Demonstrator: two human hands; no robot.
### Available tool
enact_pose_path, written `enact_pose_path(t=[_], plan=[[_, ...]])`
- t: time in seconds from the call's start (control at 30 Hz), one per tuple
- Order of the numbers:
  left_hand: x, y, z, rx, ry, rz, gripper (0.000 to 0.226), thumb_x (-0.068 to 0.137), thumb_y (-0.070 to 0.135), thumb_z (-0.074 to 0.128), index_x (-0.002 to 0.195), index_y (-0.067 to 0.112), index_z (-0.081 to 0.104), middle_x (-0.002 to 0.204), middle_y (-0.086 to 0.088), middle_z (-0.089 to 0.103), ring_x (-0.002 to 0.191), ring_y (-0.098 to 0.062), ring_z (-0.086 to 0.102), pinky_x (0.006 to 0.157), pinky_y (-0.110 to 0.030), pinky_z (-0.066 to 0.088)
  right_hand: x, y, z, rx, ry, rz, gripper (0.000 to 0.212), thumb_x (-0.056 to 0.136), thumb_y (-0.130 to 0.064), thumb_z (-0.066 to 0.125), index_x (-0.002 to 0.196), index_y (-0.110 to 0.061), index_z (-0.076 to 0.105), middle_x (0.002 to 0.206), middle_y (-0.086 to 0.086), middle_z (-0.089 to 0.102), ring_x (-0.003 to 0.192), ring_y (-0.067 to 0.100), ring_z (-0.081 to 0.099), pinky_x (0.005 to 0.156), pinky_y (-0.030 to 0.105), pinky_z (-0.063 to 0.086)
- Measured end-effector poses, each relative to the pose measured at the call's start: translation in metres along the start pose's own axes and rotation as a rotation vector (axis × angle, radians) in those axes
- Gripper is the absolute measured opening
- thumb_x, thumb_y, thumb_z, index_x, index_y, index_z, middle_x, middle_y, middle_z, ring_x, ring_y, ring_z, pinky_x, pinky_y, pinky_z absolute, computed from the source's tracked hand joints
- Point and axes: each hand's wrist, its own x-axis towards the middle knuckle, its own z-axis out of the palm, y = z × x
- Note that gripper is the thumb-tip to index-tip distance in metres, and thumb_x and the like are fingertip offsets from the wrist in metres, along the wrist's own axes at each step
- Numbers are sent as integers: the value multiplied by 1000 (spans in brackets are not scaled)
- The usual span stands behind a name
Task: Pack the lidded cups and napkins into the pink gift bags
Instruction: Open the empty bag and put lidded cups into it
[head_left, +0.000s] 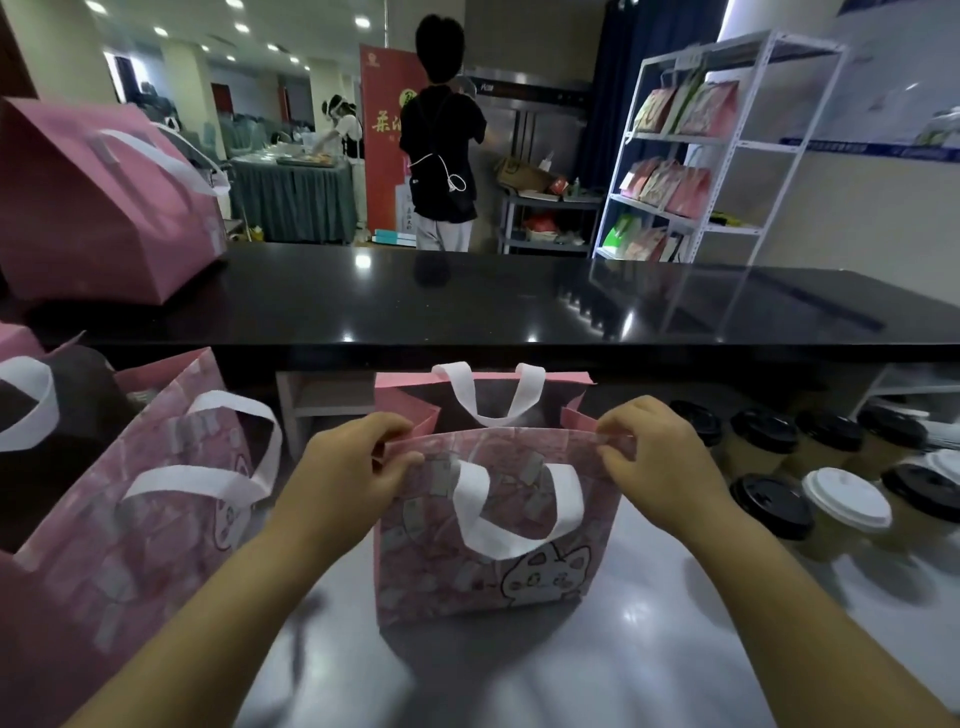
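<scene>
Now my left hand (353, 457) and right hand (652, 452) each pinch near rim of pink gift bag (493, 545), upright on grey worktop (649, 649), spreading mouth. Inside hidden. Lidded cups (810, 478) wait just right, unpacked. Napkins not visible. Packing this bag apparently not begun.

My grey worktop (649, 649) carries a pink gift bag (493, 551) standing at twelve o'clock, a second pink bag (130, 519) at nine, and lidded cups (769, 457) clustered at two, among them a white-lidded cup (847, 501).

Middle gift bag (493, 545) interior unseen; left gift bag (130, 545) partly off-frame
</scene>
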Motion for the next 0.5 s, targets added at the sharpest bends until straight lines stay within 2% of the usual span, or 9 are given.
enact_pose_path(t=[0.1,0.23,0.3,0.4,0.5], plan=[[2,3,0,-28,5,-48,21,80,27,67,98,17,68,82,12,64,72,1,58,60,-8,39,4,13,-8,34,-46,-57,11,82,-18,68,93,-21,66,91,-10,57,82,9,56,72,28,50],[9,17,-8,22,111,-53,17,78,25,68,92,15,69,83,4,66,73,-1,58,61,-12,38,13,34,-29,127,-109,-156,15,82,-30,70,95,-28,65,89,-19,57,83,0,56,69,14,44],[15,37,-12,69,163,-15,19,77,27,67,91,14,68,83,3,65,72,0,56,60,-12,37,16,47,-42,155,-131,-203,17,82,-31,69,98,-29,65,89,-20,59,85,-3,57,68,12,43],[29,81,-7,97,191,85,23,78,33,61,90,15,67,79,6,62,70,0,57,56,-11,42,18,71,-59,181,-168,-261,17,81,-31,69,98,-28,66,88,-19,62,85,-3,58,70,14,46],[39,128,17,87,96,197,30,79,39,54,90,14,67,80,4,64,69,-3,59,60,-17,49,16,101,-73,168,-195,-304,17,81,-29,70,98,-25,68,88,-15,65,85,1,61,73,23,52]])
